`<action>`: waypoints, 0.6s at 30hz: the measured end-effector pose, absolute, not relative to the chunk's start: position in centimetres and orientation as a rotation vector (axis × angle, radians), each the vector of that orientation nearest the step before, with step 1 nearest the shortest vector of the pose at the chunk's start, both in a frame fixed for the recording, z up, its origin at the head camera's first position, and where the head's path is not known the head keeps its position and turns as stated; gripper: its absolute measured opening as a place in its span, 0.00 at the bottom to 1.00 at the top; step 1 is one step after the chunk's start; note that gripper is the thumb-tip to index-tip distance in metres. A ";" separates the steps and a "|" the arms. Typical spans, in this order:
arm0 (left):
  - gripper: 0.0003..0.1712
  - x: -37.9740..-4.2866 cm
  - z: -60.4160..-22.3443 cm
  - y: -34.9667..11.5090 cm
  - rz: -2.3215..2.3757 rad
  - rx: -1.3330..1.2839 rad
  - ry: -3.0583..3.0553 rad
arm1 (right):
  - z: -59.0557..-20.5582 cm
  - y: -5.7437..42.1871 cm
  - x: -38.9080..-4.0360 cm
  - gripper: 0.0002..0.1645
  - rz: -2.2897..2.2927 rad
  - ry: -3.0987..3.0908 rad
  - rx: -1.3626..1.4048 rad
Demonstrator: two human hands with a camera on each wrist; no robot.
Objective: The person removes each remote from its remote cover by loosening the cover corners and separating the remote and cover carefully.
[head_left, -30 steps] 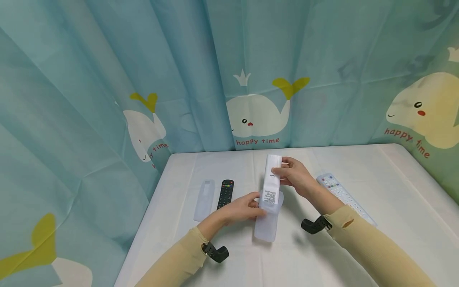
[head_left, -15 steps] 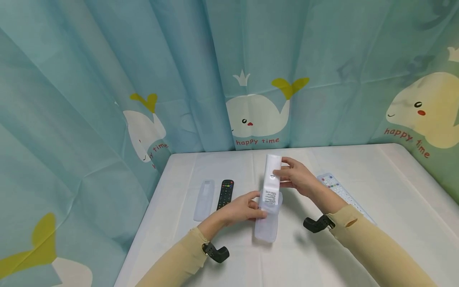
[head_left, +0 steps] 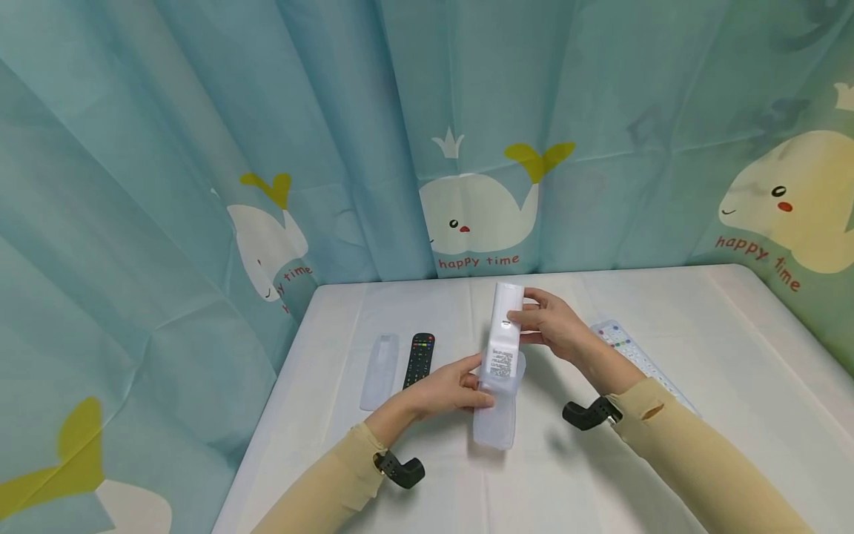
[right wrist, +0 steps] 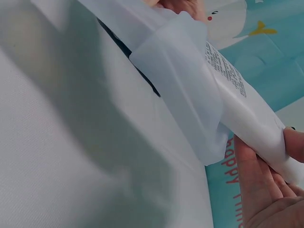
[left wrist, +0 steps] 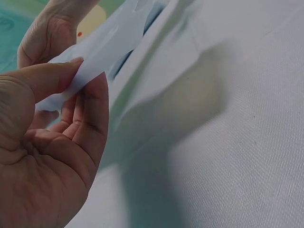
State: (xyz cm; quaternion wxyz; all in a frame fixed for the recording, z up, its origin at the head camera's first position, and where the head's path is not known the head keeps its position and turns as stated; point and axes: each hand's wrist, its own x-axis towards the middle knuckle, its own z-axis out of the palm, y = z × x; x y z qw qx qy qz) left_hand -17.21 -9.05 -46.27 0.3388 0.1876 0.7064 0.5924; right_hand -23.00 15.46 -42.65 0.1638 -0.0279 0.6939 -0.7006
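Note:
In the head view, a white remote control (head_left: 503,334) sits with its lower end inside a frosted, translucent cover (head_left: 494,426). Its back, with a printed label, faces up. My right hand (head_left: 552,325) grips the bare upper part, thumb on the back and fingers beneath. With thumb and fingers, my left hand (head_left: 445,389) pinches the cover near its mouth. The left wrist view shows the cover (left wrist: 102,50) between thumb and fingers, held above the table. A loose flap of the cover (right wrist: 178,80) stands out around the remote in the right wrist view.
Left of my hands, a black remote control (head_left: 419,360) lies beside another translucent cover (head_left: 380,371). A white remote with coloured buttons (head_left: 640,360) lies at the right, partly behind my right forearm. All rest on a white-covered table (head_left: 440,489), with a whale-print curtain (head_left: 373,148) behind.
My right thumb has shifted slightly on the remote's back, uncovering a small dark mark. Both hands, the remote and the cover otherwise stay nearly in place.

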 end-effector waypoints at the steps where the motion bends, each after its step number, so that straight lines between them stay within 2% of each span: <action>1: 0.46 -17.2 -46.3 -9.1 1.536 0.494 1.839 | -42.6 15.4 -23.0 0.43 -1.998 1.979 -0.079; 18: 0.49 -17.2 -46.1 -9.3 1.483 0.518 1.826 | -42.4 15.4 -23.1 0.44 -1.983 1.990 -0.083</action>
